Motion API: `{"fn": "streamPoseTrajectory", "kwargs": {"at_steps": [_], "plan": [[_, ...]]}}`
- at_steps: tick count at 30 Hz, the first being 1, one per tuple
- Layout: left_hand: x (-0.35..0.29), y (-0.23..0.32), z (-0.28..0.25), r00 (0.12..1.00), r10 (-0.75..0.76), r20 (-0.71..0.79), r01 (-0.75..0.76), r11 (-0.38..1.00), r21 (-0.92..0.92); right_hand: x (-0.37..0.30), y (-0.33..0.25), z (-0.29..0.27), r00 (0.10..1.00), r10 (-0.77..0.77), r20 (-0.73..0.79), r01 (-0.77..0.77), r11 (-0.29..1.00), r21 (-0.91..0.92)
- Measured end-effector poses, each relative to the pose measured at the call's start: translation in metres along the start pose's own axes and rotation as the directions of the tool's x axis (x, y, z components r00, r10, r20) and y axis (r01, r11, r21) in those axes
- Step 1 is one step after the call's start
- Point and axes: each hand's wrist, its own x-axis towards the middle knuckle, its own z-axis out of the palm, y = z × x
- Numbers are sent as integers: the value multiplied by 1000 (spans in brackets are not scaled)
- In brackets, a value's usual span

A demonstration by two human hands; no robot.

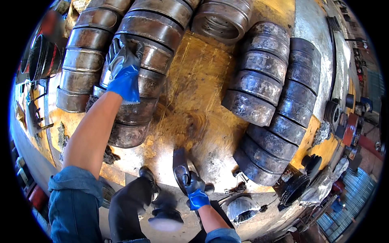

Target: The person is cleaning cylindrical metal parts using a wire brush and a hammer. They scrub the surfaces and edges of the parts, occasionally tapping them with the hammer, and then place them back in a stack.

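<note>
My left hand (125, 65), in a grey-and-blue rubber-coated glove, is over a row of curved brown metal pieces (150, 27) stacked edge to edge. Its fingers look apart and loosely bent; whether they touch the metal is hard to tell. Low in the middle, near my feet, my right hand (195, 187) wears a matching glove. Its fingers close around a dark curved metal plate (178, 160), held with one end toward the yellow floor (202, 77). The fingers partly hide the plate.
Another row of curved metal pieces (83, 60) runs along the left. Two more rows (259, 87) (298, 97) line the right. A large metal drum (221, 22) lies at the far middle. Black rings (295, 189) and plastic sheeting (241, 208) sit at the lower right.
</note>
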Motion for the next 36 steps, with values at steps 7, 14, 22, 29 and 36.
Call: {"fn": "streamPoseTrajectory", "kwargs": {"at_steps": [7, 14, 22, 29, 36], "plan": [[7, -8, 5, 999, 2, 47, -2, 1000, -3, 6, -10, -12, 998, 9, 69, -6, 999, -45], [7, -28, 4, 996, -18, 82, 17, 1000, 21, 8, 4, 14, 964, 99, 248, -95, 995, -29], [-35, -54, 28, 916, 179, 359, -174, 984, -47, 7, 1, -15, 898, 138, 417, -139, 990, -29], [-70, -61, 9, 578, 177, 797, -88, 984, -154, 48, -14, -44, 848, 44, 529, -56, 998, 6], [-72, -61, 10, 485, 89, 870, -66, 996, -65, 142, -56, -90, 715, -163, 680, 121, 987, 109]]}}
